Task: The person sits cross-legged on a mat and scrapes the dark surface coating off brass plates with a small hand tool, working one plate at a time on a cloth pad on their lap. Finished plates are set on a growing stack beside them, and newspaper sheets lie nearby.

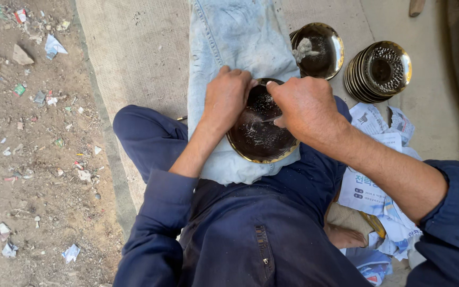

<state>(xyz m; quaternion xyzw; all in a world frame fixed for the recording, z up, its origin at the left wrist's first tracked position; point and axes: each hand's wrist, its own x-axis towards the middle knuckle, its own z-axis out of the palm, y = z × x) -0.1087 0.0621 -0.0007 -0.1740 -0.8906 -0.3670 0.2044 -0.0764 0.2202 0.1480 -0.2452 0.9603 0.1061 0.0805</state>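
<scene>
1. Head view: the left hand (226,98) grips the upper left rim of a round brass dish (258,133), fingers curled over its edge.
2. The right hand (304,106) is closed on a thin metal tool (270,119) whose tip touches the dish's inner face.
3. The dish lies on a pale denim cloth (235,37) spread over the person's lap, between knees in dark blue trousers (144,133).
4. Its inside is dark and speckled with pale dust; its rim shines golden.
5. Just beyond, a second dish (328,53) holds a crumpled grey rag (304,49).
6. To its right stands a stack of similar dishes (378,72).
7. Newspaper sheets (373,186) lie under the right forearm; a woven mat (139,58) borders littered dirt ground (27,159).
</scene>
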